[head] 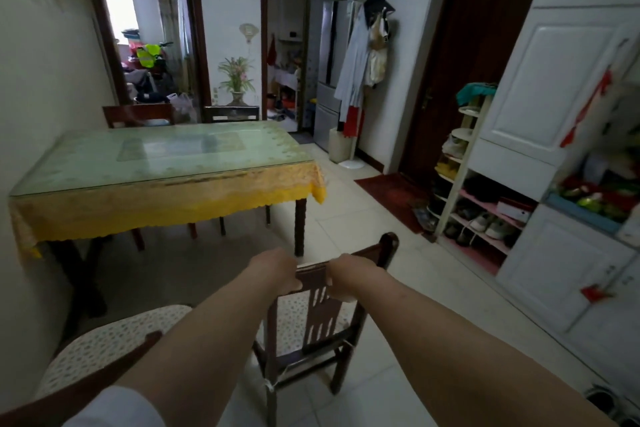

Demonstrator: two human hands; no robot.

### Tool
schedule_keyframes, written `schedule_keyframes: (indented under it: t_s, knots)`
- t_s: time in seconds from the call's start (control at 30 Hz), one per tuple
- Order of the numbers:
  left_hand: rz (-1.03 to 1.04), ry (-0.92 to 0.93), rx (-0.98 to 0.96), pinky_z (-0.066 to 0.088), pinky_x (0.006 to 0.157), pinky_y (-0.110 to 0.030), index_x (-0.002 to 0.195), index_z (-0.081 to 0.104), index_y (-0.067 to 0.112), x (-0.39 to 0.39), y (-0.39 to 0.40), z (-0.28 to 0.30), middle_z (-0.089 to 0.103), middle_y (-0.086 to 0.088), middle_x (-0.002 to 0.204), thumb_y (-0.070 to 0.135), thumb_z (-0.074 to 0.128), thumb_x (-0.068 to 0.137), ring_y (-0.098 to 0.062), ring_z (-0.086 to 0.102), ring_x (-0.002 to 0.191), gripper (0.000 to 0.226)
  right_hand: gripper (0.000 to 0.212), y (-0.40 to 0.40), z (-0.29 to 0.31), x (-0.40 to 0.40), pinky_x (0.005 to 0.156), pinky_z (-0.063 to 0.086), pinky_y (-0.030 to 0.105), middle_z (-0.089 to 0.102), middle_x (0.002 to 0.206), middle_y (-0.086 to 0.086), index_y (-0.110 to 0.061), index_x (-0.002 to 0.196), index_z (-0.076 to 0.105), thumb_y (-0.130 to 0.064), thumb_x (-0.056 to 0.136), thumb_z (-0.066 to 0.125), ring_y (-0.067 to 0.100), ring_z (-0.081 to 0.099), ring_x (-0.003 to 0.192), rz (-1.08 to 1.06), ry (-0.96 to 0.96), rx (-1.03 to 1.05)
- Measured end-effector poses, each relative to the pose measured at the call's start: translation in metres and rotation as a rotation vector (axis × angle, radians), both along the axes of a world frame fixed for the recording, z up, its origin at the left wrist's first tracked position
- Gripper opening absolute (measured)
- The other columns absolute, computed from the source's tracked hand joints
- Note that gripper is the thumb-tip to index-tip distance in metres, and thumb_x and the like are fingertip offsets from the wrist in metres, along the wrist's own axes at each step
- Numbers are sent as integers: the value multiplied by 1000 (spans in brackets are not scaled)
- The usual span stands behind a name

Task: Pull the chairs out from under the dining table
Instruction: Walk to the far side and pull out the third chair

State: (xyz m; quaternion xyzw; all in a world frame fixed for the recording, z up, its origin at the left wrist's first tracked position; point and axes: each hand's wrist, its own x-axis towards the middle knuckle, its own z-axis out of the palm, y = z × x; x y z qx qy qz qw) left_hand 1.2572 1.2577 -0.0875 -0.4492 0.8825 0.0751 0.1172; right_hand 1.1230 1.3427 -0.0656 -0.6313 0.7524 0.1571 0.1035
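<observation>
Chair (311,319): stands on the floor, clear of the counter (166,156), its back towards the person. Top rail runs left to right. Left hand (277,270) and right hand (346,276) both grip that rail, side by side, equally near.

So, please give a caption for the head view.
Both hands grip a chair's top rail, clear of the dining table.
</observation>
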Motion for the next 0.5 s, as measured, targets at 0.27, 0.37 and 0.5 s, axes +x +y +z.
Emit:
schedule_keyframes:
  t_s: [0.27,0.37,0.5]
  knots:
    - [-162,-56,5,47,71,-34,116,61,10,-112,25,-5,62,-8,110,46,51,89,-29,62,98,46,32,33,-6,-103,75,53,36,61,111,12,-9,122,59,-15,91,58,30,63,94,-152,6,-9]
    - [-182,-15,-20,44,67,-33,112,61,12,-151,20,2,61,-6,100,42,52,88,-28,62,93,40,33,30,-7,-141,71,49,33,61,116,9,-13,124,59,-20,91,59,27,63,97,-187,18,-46]
    - [-214,6,-59,43,66,-34,102,61,9,-202,1,8,56,-5,89,39,50,89,-26,58,84,34,35,13,-9,-191,69,46,31,60,118,6,-19,127,60,-20,91,58,25,62,101,-234,42,-119]
